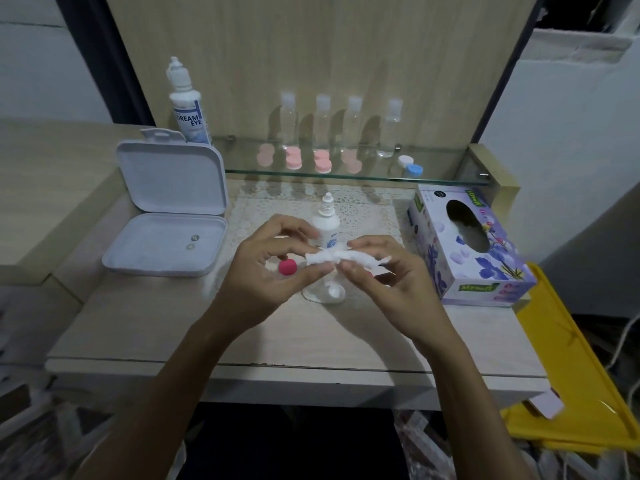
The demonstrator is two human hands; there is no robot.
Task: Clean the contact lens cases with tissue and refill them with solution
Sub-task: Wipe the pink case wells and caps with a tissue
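Your left hand (273, 261) and right hand (377, 268) meet at the centre of the frame, above the table (138, 327). Between them you hold a twisted strip of white tissue (332, 257): your left thumb and fingers pinch its left end, and your right thumb and fingers pinch it further right, with a frayed end poking out past your right fingers.

Just below your hands, a clear contact lens case (323, 294) lies on the table with a white cap beside it or on it; your hands hide part of it. A round pink cap (287, 266) sits on the table under your left palm, and a sliver of another pink piece shows beneath your right fingers. Directly behind your hands stands a small solution bottle (326, 221) on a lace mat (363, 216).

At centre left an open white box (166, 209) lies with its lid up; two small round things rest in its base. At centre right sits a floral tissue box (467, 244).

Across the upper middle runs a glass shelf (346, 174) with four clear bottles (341, 128), several pink lens cases (308, 161) and a white-and-blue lens case (410, 167). A large solution bottle (187, 102) stands in the upper left. A yellow tray (571, 375) lies at lower right.
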